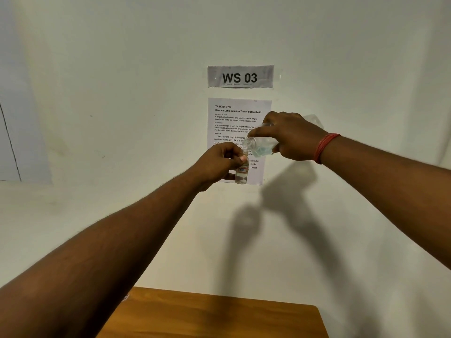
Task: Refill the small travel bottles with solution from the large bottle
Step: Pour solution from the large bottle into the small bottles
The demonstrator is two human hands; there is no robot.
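While both arms reach out toward the wall in the head view, the right hand (290, 136) has its fingers curled round the large bottle (262, 146), which lies tipped almost flat with its open threaded mouth pointing left. Just under that mouth, the left hand (219, 164) pinches the small travel bottle (242, 173) near its neck, thumb in front and the other fingers wrapped behind. It stands upright below the fingertips and already shows clear liquid in its lower part. The mouth of the large bottle sits right above the small one's opening, touching or nearly so (I cannot tell which).

Spilling looks the main risk: the big mouth is far wider than the little neck, both bottles are held in the air with nothing bracing them, and a slight tilt too far would likely send solution over the left fingers and down onto the wooden table (219, 315) below. Overfilling is the other danger, since the left fingers cover the upper part of the small bottle.

No stream of liquid can be made out. Both caps are out of sight. Behind the hands, the instruction sheet (238, 118) is partly covered, and the large bottle's base blurs into the wall beyond the right knuckles.
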